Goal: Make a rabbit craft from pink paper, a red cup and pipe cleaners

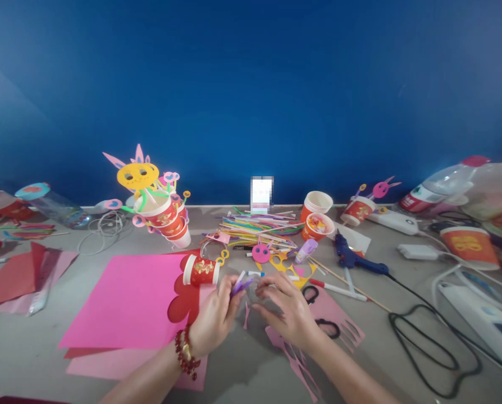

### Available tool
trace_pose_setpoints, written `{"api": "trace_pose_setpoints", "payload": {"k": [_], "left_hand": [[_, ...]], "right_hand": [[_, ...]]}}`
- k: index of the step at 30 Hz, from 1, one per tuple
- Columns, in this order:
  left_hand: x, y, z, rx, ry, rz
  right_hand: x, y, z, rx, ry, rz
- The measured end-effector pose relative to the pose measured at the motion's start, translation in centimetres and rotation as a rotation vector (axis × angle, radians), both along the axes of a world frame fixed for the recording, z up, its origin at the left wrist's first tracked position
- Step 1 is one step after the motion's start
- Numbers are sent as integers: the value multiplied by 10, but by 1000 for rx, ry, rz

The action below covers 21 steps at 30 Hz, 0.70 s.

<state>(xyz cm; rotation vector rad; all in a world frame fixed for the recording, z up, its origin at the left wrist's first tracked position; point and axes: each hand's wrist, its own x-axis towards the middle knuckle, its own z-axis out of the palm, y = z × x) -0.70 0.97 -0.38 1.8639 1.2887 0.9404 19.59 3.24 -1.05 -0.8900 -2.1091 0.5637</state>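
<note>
My left hand [221, 314], with a red bead bracelet [186, 353] at its wrist, pinches a small purple piece [241, 285] with a white end. Beside it on the right, my right hand [282, 306] has its fingers apart and curved, with nothing clear between them. A red paper cup [201, 271] lies on its side left of my hands. Just beyond my fingers are a pink rabbit face [261, 252] and yellow cut sheet scraps [280, 261]. Black-handled scissors [327, 328] rest right of my right hand, on pink foam [339, 314].
Pink sheets [124, 303] lie at left. Stacked cups [167, 219] with a yellow face [138, 176] stand behind them. Colourful sticks [259, 225] lie at the back middle. At right are a blue glue gun [358, 259], its black cable [415, 348] and a power strip [482, 320].
</note>
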Motion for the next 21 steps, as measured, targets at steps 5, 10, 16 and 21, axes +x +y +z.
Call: {"api": "trace_pose_setpoints", "payload": {"k": [5,10,16,21], "left_hand": [[1,1,-4,8,-11,12],[1,0,-8,41,5,38],[3,-1,-14,-163,-302,84],[5,2,-13,-417,-584,26]], "right_hand": [[-1,-1,0,12,-2,0],[-2,-2,-2,16,-5,-9],[-1,-2,-4,19,50,-47],[-1,-1,-3,20,66,-52]]}}
